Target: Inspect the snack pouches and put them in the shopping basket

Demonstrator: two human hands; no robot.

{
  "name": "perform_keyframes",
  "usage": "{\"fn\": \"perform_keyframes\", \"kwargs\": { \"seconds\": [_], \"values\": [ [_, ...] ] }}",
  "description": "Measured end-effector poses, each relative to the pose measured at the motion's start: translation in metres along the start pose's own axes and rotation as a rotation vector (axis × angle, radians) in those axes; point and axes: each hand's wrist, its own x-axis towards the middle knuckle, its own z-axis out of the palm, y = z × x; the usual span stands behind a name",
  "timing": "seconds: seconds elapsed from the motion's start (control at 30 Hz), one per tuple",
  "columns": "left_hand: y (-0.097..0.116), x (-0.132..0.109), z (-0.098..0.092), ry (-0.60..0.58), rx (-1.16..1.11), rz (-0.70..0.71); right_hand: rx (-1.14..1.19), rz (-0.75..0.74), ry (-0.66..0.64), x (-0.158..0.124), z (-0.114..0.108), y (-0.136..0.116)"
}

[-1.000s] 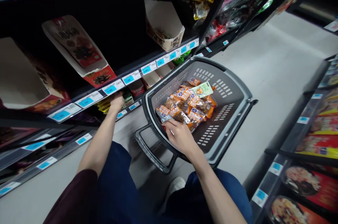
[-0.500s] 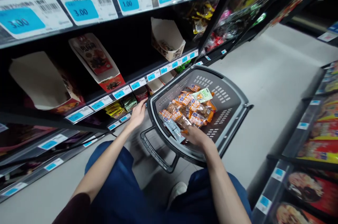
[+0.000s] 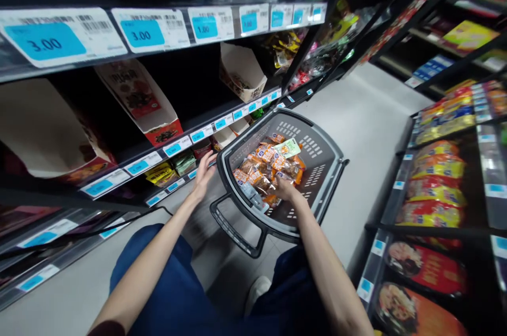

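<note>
A grey shopping basket [image 3: 332,159] stands on the floor, holding several orange snack packets [image 3: 266,162] and a pale green packet [image 3: 288,147]. My right hand [image 3: 284,189] reaches down into the basket among the packets, fingers curled and partly hidden; a bluish packet [image 3: 253,196] lies just left of it. My left hand [image 3: 204,172] hovers with fingers spread beside the basket's left rim, in front of the low shelf with green [image 3: 182,160] and yellow snack bags [image 3: 159,173]. It holds nothing.
Store shelving with blue price tags [image 3: 46,43] runs along the left, with open cardboard display boxes [image 3: 137,94]. Another rack of packaged food [image 3: 433,183] lines the right. The grey aisle floor [image 3: 368,124] runs between them. My knees in blue trousers [image 3: 170,283] are below.
My left hand left the low shelf and moved right to the basket rim, fingers now spread. My right hand pushed deeper into the basket. The view tilted upward.
</note>
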Motion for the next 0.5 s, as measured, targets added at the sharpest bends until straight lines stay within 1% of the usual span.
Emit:
{"fn": "perform_keyframes", "kwargs": {
  "seconds": [0.1,0.2,0.33,0.4,0.5],
  "values": [
    [-0.001,0.001,0.008,-0.01,0.019,0.018,-0.052,0.08,-0.131,0.007,0.004,0.001],
    [-0.005,0.003,0.016,0.006,0.002,0.028,-0.091,0.134,-0.204,0.02,0.011,-0.003],
    [-0.008,0.004,0.02,0.028,-0.032,0.022,-0.163,0.197,-0.213,0.031,0.025,-0.014],
    [-0.009,0.003,0.018,0.036,-0.041,0.024,-0.183,0.189,-0.207,0.031,0.03,-0.02],
    [-0.009,0.001,0.013,0.028,-0.045,0.034,-0.205,0.174,-0.157,0.026,0.031,-0.029]
  ]
}}
